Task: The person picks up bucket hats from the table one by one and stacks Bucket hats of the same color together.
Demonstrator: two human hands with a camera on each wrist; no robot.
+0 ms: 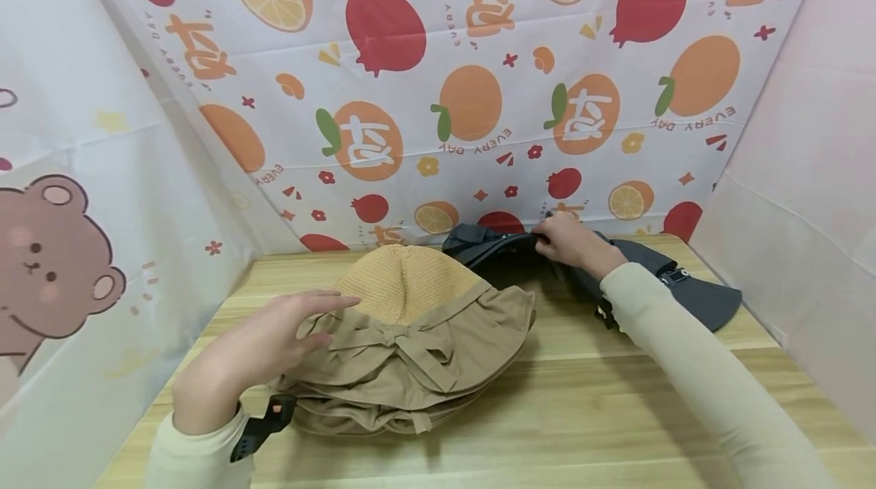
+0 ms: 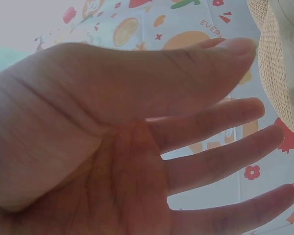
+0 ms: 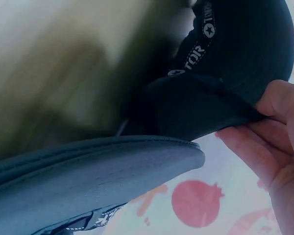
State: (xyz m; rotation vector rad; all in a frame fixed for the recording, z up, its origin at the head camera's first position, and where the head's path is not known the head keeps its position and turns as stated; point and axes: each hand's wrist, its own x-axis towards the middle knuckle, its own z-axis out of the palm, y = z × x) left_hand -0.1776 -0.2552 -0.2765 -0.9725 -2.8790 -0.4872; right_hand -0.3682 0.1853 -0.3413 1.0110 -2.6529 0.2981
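Observation:
A stack of tan sun hats (image 1: 438,367) with a straw crown and a fabric bow lies on the wooden table. Beside its left side hovers my left hand (image 1: 270,337), its fingers extended and holding nothing; the left wrist view shows the same spread fingers. Behind the stack, my right hand (image 1: 573,242) pinches the edge of a dark cap (image 3: 196,105) between thumb and fingers. White lettering runs along that cap's inner band in the right wrist view. Another dark brim (image 3: 103,169) lies close to it.
A dark grey cap with a buckled strap (image 1: 684,284) lies at the right on the table (image 1: 582,413). A fruit-printed cloth (image 1: 472,33) hangs behind, with pale cloth walls on both sides. The left wrist wears a black band (image 1: 263,428).

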